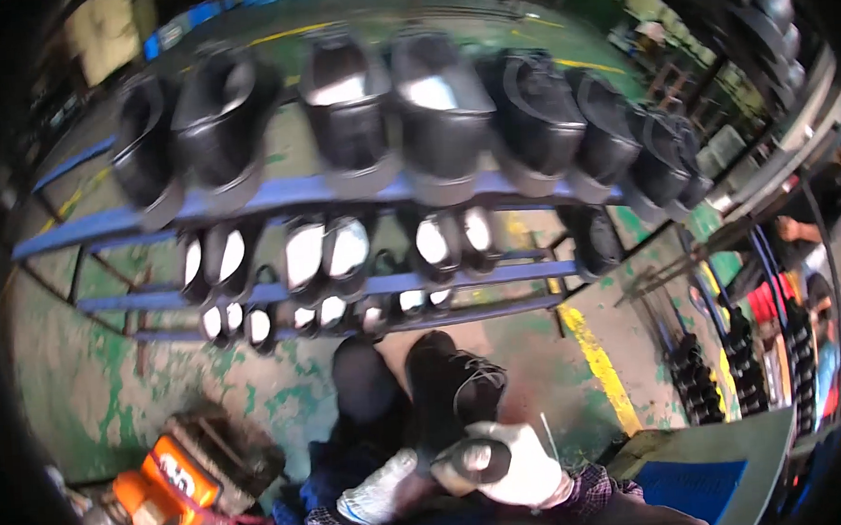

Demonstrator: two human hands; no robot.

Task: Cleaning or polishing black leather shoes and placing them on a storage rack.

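Lighting dim and uneven; overhead light throws white glare on the black boots (432, 119) across the blue rack (246, 200). Strong motion blur throughout. Fisheye bends edges, corners vignette black

Worn green floor (112, 374) under blue tiered rack (274, 196).

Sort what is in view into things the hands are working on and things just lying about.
In hand:
left hand, gloved
right hand, gloved
black shoe
thin rod by the right hand

Lying about:
blue rack of black shoes
orange tool
green floor
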